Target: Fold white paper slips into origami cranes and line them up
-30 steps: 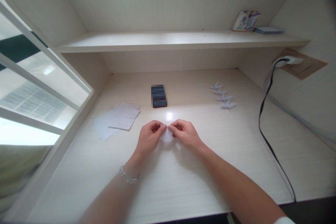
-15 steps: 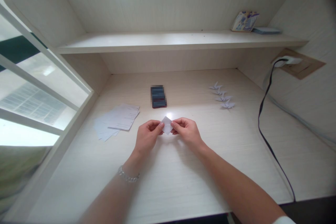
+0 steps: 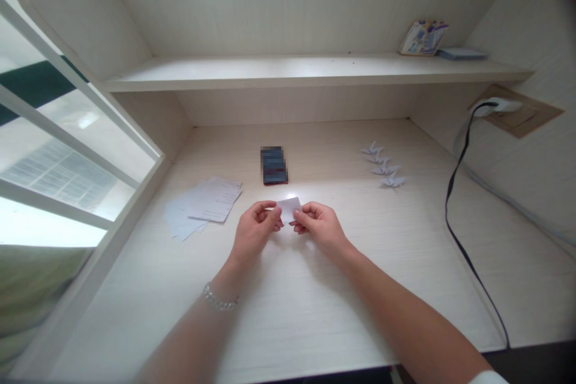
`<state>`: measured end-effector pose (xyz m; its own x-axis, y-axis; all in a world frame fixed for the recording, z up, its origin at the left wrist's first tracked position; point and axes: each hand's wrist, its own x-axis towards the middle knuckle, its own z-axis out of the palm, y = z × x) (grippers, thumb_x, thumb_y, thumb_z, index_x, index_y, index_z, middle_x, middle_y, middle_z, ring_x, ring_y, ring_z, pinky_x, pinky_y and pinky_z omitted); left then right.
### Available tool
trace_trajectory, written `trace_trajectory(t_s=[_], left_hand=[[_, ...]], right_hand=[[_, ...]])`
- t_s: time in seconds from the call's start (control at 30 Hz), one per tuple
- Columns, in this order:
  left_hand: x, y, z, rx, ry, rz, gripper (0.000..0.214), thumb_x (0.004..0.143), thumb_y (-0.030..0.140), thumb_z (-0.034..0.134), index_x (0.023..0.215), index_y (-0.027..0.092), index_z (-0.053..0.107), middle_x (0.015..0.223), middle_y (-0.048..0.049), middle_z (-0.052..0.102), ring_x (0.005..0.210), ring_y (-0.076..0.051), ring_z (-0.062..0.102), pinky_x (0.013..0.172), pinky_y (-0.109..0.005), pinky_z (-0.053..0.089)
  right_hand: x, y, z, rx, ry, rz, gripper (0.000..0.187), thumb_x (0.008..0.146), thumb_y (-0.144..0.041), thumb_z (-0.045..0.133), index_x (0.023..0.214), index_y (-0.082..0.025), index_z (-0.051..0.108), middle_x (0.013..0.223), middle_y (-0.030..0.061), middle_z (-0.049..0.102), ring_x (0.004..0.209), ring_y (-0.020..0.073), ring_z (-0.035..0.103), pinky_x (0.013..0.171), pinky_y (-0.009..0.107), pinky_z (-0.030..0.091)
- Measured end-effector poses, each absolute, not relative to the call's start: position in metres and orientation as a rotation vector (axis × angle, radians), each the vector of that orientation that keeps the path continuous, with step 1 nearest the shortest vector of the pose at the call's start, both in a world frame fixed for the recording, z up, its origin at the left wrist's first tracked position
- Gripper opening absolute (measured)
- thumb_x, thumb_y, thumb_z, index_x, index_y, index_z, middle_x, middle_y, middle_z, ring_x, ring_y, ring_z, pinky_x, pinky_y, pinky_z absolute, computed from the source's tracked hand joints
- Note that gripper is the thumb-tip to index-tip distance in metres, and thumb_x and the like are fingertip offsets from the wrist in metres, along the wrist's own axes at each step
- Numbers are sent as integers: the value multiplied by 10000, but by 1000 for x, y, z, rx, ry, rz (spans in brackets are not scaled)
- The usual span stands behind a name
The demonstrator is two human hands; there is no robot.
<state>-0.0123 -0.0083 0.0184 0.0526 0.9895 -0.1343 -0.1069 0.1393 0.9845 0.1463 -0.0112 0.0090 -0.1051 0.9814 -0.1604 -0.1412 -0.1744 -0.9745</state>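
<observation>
- Holding a small white folded paper piece up between both hands, seemingly lifted just clear of the pale wood-grain surface, in front of a dark rectangular blurred-out device.
- Pinching its left edge with the left hand, thumb and forefinger fingers shut on the sheet, the rest curled in.
- Gripping its lower right edge with the right hand, fingers likewise closed on the paper, carrying nothing else in either hand.
- Judging it featherlight and thin, floppy where single-layered and stiffer along the creases; hardly slippery, but easily crumpled or torn under a hard squeeze.
- Favouring, on that reading, a light fingertip pinch at edges and corners, close to a fold, keeping pressure off the flat middle.
- Spotting a loose fanned stack of white paper sheets lying flat, near the left hand.
- Noting a row of four small white folded paper cranes off to the right, well apart from the hands.
- Catching a black cable trailing down the right side from a white plug in the wall socket.
- Glimpsing a thin silver bracelet on the left wrist.
</observation>
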Motion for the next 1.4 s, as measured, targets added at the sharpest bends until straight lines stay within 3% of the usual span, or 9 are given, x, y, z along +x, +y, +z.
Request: trace_trajectory(t_s=[0.13,0.5,0.7,0.93,1.07,1.4], left_hand=[[-7,-11,17,1128,1094,1048,376,627,336,735,898,109,608,797,-81,670,698,-157,619,629,-259,487],[-21,-7,18,1279,1339,1017,358,676,412,668,905,138,634,565,-20,619,471,-117,552,452,-212,416],[-27,-3,21,1145,1157,1098,371,685,358,682,975,133,626,736,-50,655,660,-137,611,635,-263,502],[-26,-6,18,1216,1149,1045,264,669,325,701,838,127,660,728,-56,654,605,-129,583,566,-253,481],[-28,-6,19,1224,1138,956,255,670,324,695,833,130,664,708,-53,649,600,-131,576,562,-259,477],[-30,-6,23,1285,1119,809,208,689,290,667,806,118,674,719,-59,647,593,-114,548,550,-234,447]], right_hand=[[144,-13,9,-1178,-1149,1410,279,706,-423,660,753,-152,611,655,46,668,582,141,606,578,272,491],[145,-13,12,-1223,-1107,1398,287,691,-420,672,754,-147,613,679,61,681,570,143,610,571,277,490],[147,-12,13,-1155,-1012,1564,300,663,-419,702,722,-142,603,666,62,682,549,129,601,552,257,479],[147,-13,13,-1142,-1156,1602,270,676,-402,687,727,-149,605,674,31,653,586,131,606,561,260,489],[149,-12,11,-1135,-1166,1569,231,671,-367,688,759,-164,619,736,13,640,636,135,604,579,273,507],[151,-13,11,-1171,-1226,1615,184,678,-319,675,731,-147,636,668,6,607,614,123,567,551,249,480]])
